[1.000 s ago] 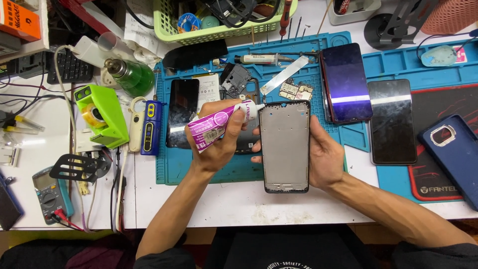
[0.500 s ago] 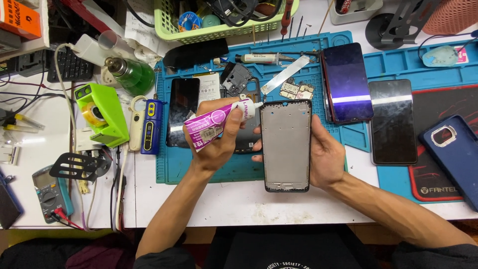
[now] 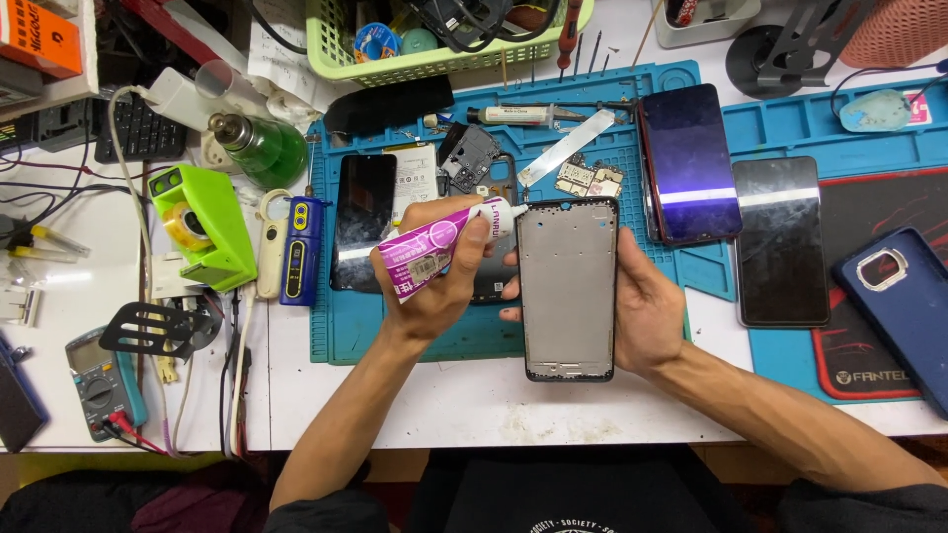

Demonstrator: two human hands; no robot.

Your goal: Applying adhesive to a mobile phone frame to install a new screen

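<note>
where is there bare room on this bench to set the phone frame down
Barest: the white table edge in front of the blue mat, under the phone frame between the forearms. Also the mat's near-left corner below the dark phone. Crowded: the mat's far side with parts, and the left with the multimeter and cables.

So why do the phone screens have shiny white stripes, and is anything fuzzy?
Head view: the stripes are glare from a light above, running across the purple phone and the dark phone; a fainter one crosses the black screen. The left hand with the pink glue tube and the right hand holding the grey phone frame look sharp; the picture's edges bend slightly.
</note>
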